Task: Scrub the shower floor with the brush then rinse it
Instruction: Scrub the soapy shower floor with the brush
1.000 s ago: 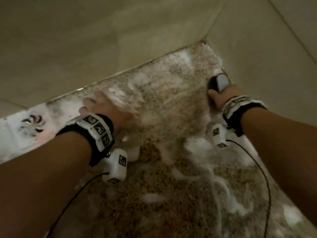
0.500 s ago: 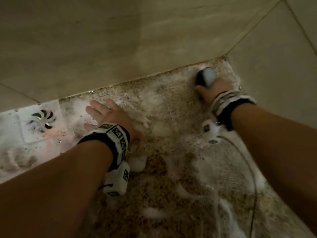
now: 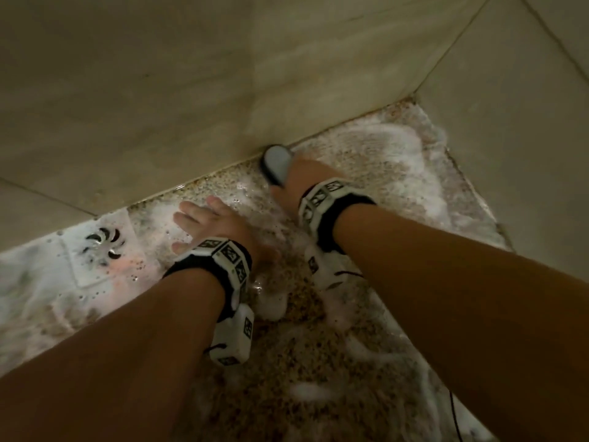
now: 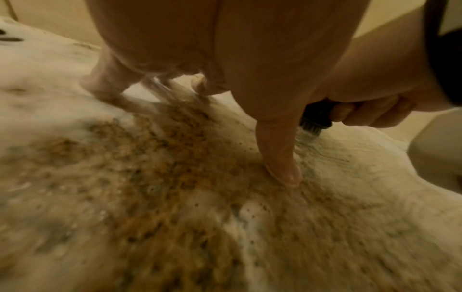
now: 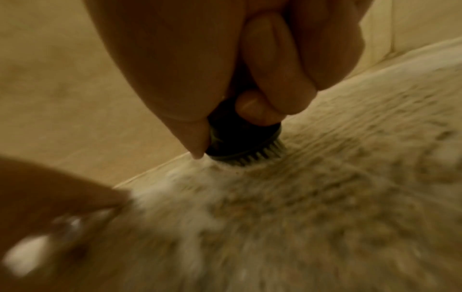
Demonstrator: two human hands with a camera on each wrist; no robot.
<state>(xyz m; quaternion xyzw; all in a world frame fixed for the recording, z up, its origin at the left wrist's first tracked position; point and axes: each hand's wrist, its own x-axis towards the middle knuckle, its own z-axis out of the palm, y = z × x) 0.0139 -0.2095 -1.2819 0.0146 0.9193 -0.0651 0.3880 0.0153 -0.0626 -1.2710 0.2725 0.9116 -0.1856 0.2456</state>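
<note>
Head view: a person's right hand (image 3: 294,180) curls around a dark scrubbing brush (image 3: 276,163), its bristles down on the foamy speckled shower floor (image 3: 318,362) beside the wall (image 3: 191,90). Their left hand (image 3: 216,228), fingers spread flat, presses the wet floor just left of the brush, near the drain (image 3: 105,244).

My brush (image 3: 276,164) sits hard against the wall (image 3: 191,90), so nothing passes beyond it. My left hand (image 3: 216,224) lies flat just beside it, blocking the way toward the drain (image 3: 103,247). Soapy floor (image 3: 398,161) to the right lies open up to the side wall (image 3: 526,154).
</note>
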